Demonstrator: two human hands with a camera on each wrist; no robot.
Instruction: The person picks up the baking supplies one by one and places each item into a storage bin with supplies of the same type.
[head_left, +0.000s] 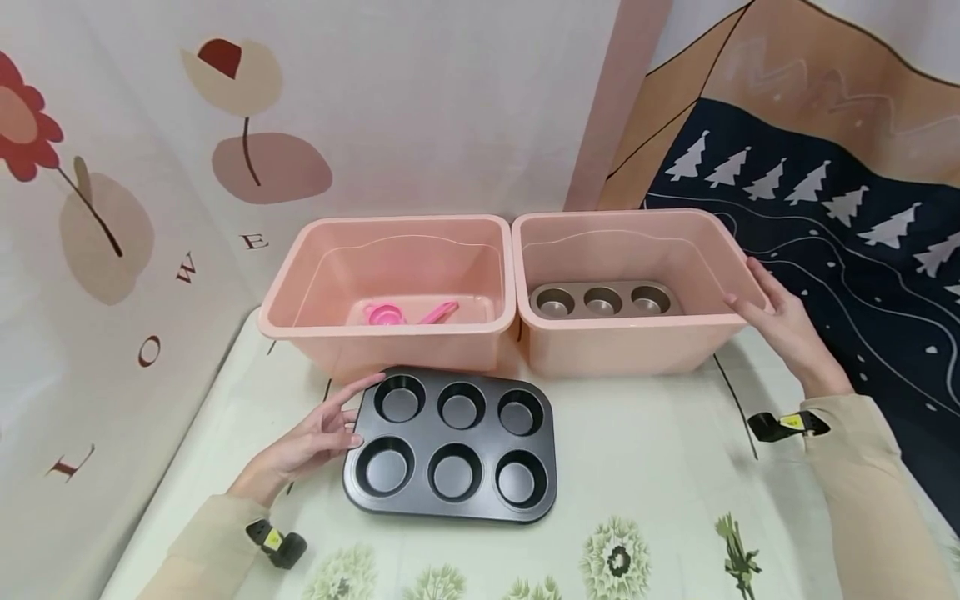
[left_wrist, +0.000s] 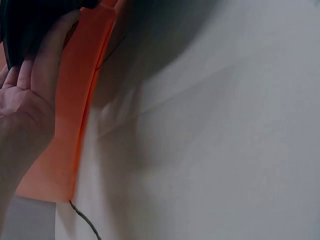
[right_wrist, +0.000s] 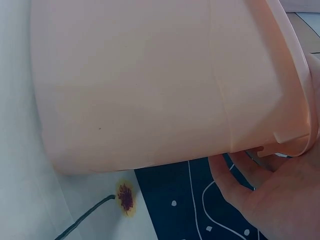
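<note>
In the head view, a dark six-cup muffin pan (head_left: pixel 429 429) lies in front of the left pink bin (head_left: pixel 390 330). My left hand (head_left: pixel 311 437) holds its left edge, index finger stretched to the far corner and thumb at the side. The left wrist view shows this hand (left_wrist: pixel 30 95) against the dark pan (left_wrist: pixel 25 30), the fingertips partly hidden. My right hand (head_left: pixel 791 329) grips the right rim of the right pink bin (head_left: pixel 622 350), thumb on the inner side. In the right wrist view, the fingers of this hand (right_wrist: pixel 270 195) pass under the bin's rim (right_wrist: pixel 302 75).
Inside the left bin are a pink cup-shaped piece (head_left: pixel 386 314) and a pink stick-like piece (head_left: pixel 439 312). A brownish muffin pan (head_left: pixel 617 301) lies in the right bin. The bins stand side by side on a pale floral cloth (head_left: pixel 645 467), with patterned curtains (head_left: pixel 450 108) behind.
</note>
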